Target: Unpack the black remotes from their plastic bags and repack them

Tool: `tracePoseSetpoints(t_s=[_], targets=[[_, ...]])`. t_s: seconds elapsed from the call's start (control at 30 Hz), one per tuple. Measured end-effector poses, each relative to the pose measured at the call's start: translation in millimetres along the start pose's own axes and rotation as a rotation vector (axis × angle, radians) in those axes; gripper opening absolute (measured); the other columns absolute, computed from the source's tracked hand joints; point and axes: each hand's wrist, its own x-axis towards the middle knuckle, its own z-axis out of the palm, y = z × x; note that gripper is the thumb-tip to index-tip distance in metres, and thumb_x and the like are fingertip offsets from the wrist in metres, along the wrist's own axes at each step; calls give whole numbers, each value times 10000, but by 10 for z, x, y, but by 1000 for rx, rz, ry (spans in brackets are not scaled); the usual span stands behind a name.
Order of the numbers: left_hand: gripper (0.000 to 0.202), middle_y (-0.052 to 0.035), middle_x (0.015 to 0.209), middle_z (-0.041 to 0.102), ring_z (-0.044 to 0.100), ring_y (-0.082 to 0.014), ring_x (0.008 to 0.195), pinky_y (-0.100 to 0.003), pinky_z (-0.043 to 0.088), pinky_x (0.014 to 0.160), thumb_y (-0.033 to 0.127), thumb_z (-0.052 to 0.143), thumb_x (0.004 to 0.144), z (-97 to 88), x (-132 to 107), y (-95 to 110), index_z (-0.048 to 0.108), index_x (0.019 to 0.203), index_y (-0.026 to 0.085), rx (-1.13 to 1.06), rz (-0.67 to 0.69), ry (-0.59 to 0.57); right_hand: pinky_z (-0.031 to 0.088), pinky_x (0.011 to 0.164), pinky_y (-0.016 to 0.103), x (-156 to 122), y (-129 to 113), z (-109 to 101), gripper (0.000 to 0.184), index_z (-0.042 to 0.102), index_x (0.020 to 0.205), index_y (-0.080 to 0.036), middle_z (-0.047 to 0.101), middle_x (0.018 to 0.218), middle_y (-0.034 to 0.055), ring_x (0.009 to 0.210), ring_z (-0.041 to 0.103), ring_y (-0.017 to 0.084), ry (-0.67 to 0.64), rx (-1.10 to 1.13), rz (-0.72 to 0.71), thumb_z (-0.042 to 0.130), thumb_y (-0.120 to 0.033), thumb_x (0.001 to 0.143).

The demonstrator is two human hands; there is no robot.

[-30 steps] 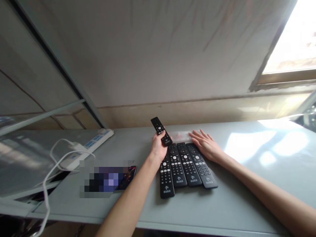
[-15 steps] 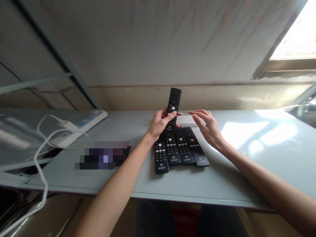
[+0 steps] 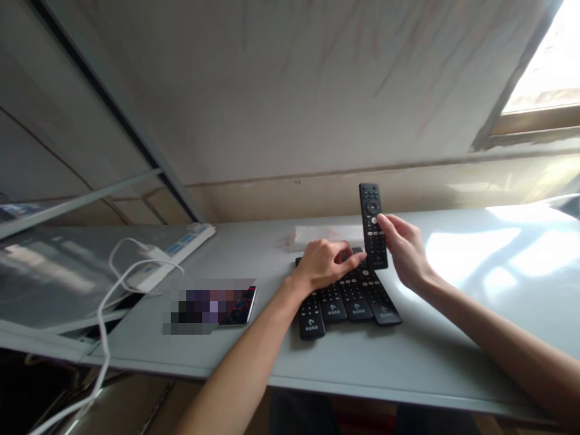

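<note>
My right hand (image 3: 405, 248) grips a black remote control (image 3: 373, 237) by its right edge, upright, with its buttons facing me. My left hand (image 3: 328, 261) is over the row of remotes on the table; its fingers are bent with a gap to the thumb, and the thumb tip is close to the held remote's lower left edge. Under it lie several black remote controls (image 3: 333, 305), side by side and slightly fanned, and my left hand covers part of their upper ends. Behind them is a clear plastic packet (image 3: 312, 234), partly hidden.
A phone (image 3: 239, 307), partly pixelated, lies at the left on the grey table (image 3: 408, 362). A white power strip (image 3: 181, 251) with a plug and a white cable (image 3: 103, 329) runs along the left side. The wall rises behind the table, with a window at the upper right.
The upright remote has passed from my left hand to my right and moved to the right. My left hand has come down over the row of remotes. The view has shifted a little.
</note>
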Motion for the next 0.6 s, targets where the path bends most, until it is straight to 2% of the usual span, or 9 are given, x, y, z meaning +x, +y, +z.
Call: tracePoseSetpoints(t_s=[0.1,0.2,0.3,0.37,0.47,0.6], targets=[[383,-10,563,583,492,-165,525,-321,375,663,480,704,956,58,-9,-18,691,656,244,23,15,-15,348,566,297,3,36,4,437,697,799,-232,568,722,-2,639,458,160,45,-21,20,722,-648,931],[308,-12,577,596,547,-177,549,-315,419,690,418,716,941,79,-8,-67,703,677,260,2,-3,59,404,588,306,28,37,-11,415,746,837,-228,649,773,23,668,527,176,53,-86,37,737,-635,915],[291,-46,670,679,625,-197,623,-318,454,714,337,639,987,59,5,-147,713,721,245,135,34,69,405,592,309,111,-11,-103,393,752,832,-222,664,777,35,678,538,182,57,-162,32,750,-610,900],[316,-72,767,733,670,-215,702,-328,476,736,290,557,1032,38,18,-198,716,770,216,294,82,19,369,573,301,183,-42,-208,420,718,791,-213,616,729,21,655,502,170,3,-223,31,748,-619,894],[326,-87,884,769,703,-219,816,-333,497,779,253,499,1069,14,36,-245,720,841,181,463,131,-42,332,558,289,252,-40,-402,478,682,795,-198,563,707,1,641,463,152,-148,-321,61,726,-663,898],[308,-59,845,747,653,-182,755,-321,458,734,206,515,1051,14,41,-263,691,800,178,510,152,-94,331,550,283,214,36,-678,536,666,809,-198,568,721,4,648,482,153,-267,-504,90,691,-726,897]])
